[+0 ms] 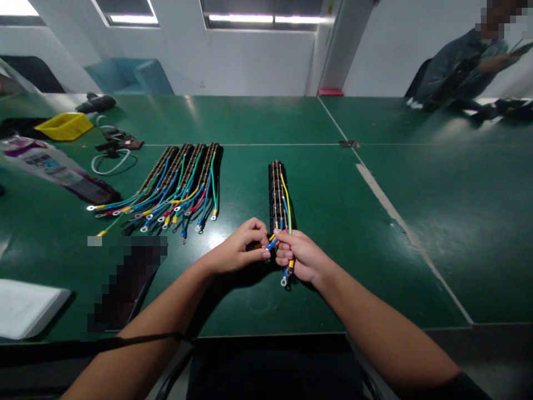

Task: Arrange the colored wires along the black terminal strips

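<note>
A black terminal strip [275,191] with brass-coloured rows lies on the green table, its near end by my hands. Colored wires run from it toward me, among them a yellow wire [286,197] that passes down along my right hand. My right hand [302,253] is closed around several of these wires; a blue-sleeved ring lug [284,280] pokes out below it. On the left, my left hand [245,244] has thumb and fingers closed at a blue wire end [271,243] with a metal tip. Its exact fingertip contact is partly hidden.
Several wired terminal strips [204,172] lie side by side at left, wire ends fanned toward me. Beyond them are a plastic package [58,166], yellow bin [66,126], power drill [96,103] and white cable [110,164]. White stack [29,308] sits near left; a person [453,66] is far right.
</note>
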A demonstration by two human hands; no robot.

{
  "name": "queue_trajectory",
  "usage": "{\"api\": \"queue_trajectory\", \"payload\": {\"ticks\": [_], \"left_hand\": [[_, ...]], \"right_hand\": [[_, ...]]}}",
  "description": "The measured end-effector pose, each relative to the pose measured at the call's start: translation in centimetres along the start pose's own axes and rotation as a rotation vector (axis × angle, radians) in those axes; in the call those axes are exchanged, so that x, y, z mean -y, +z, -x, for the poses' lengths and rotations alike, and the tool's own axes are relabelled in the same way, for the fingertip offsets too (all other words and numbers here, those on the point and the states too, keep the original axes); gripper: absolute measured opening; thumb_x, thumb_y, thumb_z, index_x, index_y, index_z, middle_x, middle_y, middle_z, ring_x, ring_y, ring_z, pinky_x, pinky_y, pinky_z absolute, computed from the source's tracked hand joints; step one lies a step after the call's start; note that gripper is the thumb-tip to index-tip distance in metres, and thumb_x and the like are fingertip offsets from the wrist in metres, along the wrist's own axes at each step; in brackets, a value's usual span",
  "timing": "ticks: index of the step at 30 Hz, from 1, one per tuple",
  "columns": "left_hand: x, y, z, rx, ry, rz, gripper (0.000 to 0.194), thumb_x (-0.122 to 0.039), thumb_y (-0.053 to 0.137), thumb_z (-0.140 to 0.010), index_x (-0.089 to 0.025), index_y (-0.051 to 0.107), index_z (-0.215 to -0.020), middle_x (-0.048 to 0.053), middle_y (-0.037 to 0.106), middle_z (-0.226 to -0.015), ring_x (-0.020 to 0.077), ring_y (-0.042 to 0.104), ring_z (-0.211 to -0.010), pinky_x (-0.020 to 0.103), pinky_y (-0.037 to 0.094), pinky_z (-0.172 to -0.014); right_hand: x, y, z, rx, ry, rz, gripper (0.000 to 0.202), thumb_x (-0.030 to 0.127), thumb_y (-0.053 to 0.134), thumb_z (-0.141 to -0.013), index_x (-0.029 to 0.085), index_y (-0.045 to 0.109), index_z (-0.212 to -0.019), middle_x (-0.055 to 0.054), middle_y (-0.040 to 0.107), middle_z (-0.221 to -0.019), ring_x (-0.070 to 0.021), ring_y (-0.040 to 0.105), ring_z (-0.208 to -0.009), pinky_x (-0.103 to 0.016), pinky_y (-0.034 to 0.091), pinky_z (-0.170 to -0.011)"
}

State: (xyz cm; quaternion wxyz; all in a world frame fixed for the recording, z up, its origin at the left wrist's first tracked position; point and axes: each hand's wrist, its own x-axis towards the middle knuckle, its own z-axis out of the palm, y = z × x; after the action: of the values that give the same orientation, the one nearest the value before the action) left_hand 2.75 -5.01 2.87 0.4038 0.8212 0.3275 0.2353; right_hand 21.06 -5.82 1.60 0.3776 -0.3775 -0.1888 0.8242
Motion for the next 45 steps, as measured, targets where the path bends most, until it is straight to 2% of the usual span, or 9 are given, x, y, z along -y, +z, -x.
{"api": "queue_trajectory", "payload": {"ticks": [13,20,27,38,45], "left_hand": [[-0.23,0.28,0.03,-0.041,0.046,-0.033,0.019,-0.032,0.054,-0.089,-0.015,0.058,-0.082,0.005,0.047,-0.099,0.0165,0.046,-0.095,0.031,0.041,-0.09],[-0.05,0.16,-0.01,-0.015,0.042,-0.113,0.019,-0.033,0.054,-0.088,-0.015,0.058,-0.083,0.005,0.046,-0.099,0.0172,0.045,-0.097,0.031,0.04,-0.091],[-0.17,0.27,-0.05,-0.057,0.056,-0.099,0.02,-0.033,0.054,-0.088,-0.015,0.059,-0.083,0.005,0.047,-0.096,0.0167,0.046,-0.092,0.03,0.041,-0.086],[-0.32,0.05,-0.06,-0.007,0.057,-0.087,0.021,-0.033,0.052,-0.09,-0.015,0.059,-0.083,0.005,0.048,-0.097,0.0163,0.047,-0.094,0.03,0.042,-0.087],[-0.45,0.31,-0.08,-0.113,0.062,-0.215,0.022,-0.036,0.055,-0.086,-0.015,0.06,-0.081,0.003,0.052,-0.083,0.0155,0.049,-0.081,0.028,0.041,-0.075]], "right_hand": [[-0.37,0.16,-0.1,-0.003,-0.044,0.08,0.024,0.027,0.067,-0.079,0.016,0.046,-0.073,0.01,0.035,-0.046,-0.0019,0.028,-0.035,-0.015,0.03,-0.035],[0.04,-0.14,-0.06,0.014,0.009,0.011,0.025,0.022,0.068,-0.077,0.017,0.045,-0.07,0.011,0.035,-0.044,-0.0012,0.027,-0.034,-0.015,0.027,-0.035],[0.07,0.24,0.06,-0.01,-0.019,0.033,0.023,0.021,0.066,-0.079,0.016,0.046,-0.071,0.01,0.037,-0.045,-0.001,0.028,-0.034,-0.014,0.027,-0.035],[0.31,0.09,0.06,0.0,0.021,0.014,0.026,0.021,0.066,-0.078,0.017,0.043,-0.068,0.011,0.034,-0.041,-0.001,0.026,-0.033,-0.014,0.026,-0.035],[-0.16,0.46,0.02,-0.029,-0.055,0.09,0.03,0.027,0.071,-0.075,0.018,0.042,-0.072,0.011,0.036,-0.046,-0.0007,0.026,-0.034,-0.013,0.026,-0.034]]}}
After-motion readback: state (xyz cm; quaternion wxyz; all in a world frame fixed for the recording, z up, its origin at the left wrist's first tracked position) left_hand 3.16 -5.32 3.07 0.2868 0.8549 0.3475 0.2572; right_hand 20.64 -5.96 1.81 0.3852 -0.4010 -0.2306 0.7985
